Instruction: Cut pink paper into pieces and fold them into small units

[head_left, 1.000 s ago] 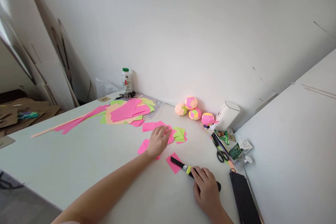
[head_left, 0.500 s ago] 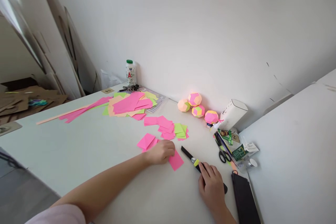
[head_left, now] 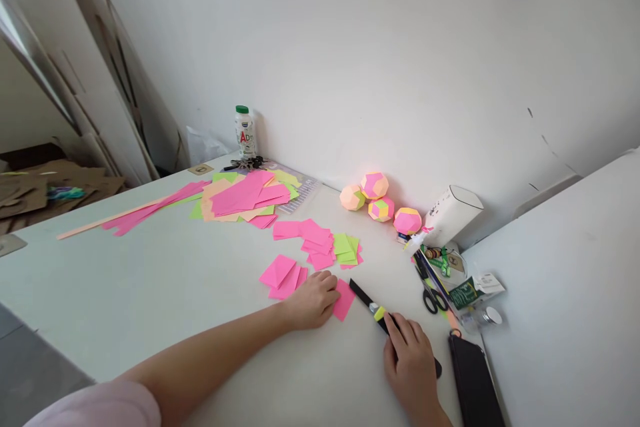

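My left hand (head_left: 314, 299) lies on the white table (head_left: 150, 293) with its fingers curled over the near edge of a small pink paper square (head_left: 345, 299). A black utility knife with a yellow slider (head_left: 373, 308) lies just right of that square; my right hand (head_left: 413, 363) is closed round its handle, blade end pointing up-left. More pink squares (head_left: 281, 275) sit just left of my left hand. Behind them is a small heap of pink and green squares (head_left: 330, 247).
A pile of pink, peach and green sheets (head_left: 245, 200) and long pink strips (head_left: 145, 213) lie at the back left, by a bottle (head_left: 243, 132) and keys. Several paper balls (head_left: 380, 200) and a white box (head_left: 453, 213) stand by the wall. Scissors (head_left: 433, 293) and a black phone (head_left: 475, 383) lie at right.
My left hand came back from the heap of squares toward me and settled on the single pink square beside the knife. My right hand has stayed on the knife.
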A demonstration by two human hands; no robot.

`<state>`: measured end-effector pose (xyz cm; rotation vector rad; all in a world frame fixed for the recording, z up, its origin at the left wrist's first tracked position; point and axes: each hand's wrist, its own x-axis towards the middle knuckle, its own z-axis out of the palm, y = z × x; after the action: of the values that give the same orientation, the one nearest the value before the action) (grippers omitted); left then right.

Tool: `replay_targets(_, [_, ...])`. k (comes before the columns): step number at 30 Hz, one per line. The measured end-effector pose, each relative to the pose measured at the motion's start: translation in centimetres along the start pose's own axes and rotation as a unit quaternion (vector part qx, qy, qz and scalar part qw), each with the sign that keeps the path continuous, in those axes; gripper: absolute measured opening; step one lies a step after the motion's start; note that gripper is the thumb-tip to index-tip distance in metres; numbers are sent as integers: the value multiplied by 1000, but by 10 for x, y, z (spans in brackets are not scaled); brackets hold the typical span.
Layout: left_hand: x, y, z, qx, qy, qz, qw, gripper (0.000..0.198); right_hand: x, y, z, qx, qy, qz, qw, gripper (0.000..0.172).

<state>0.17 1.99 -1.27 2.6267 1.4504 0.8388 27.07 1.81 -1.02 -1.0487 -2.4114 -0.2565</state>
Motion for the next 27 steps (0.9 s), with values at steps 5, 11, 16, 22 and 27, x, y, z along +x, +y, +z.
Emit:
replay_targets(5, [1,4,-4,-80,17,46,996,25,1,6,-5,35,9,7,999,38])
replay_targets(11, [0,3,-1,-71,-14,20,997,18,-6,11,-36,78,-31,35,996,39])
replay_targets(16, [-1,0,-2,-82,-5,2,997,16,-8,11,-60,90,-145,-70,983,42])
replay_targets(22, [0,-2,-4,-101,-1,-4,995,23,-11,20,-73,96,-170,-102,975,47])
replay_targets(27, [0,-2,-4,-111,-4,4,994,24,-12,22,-75,90,-167,-101,977,50])
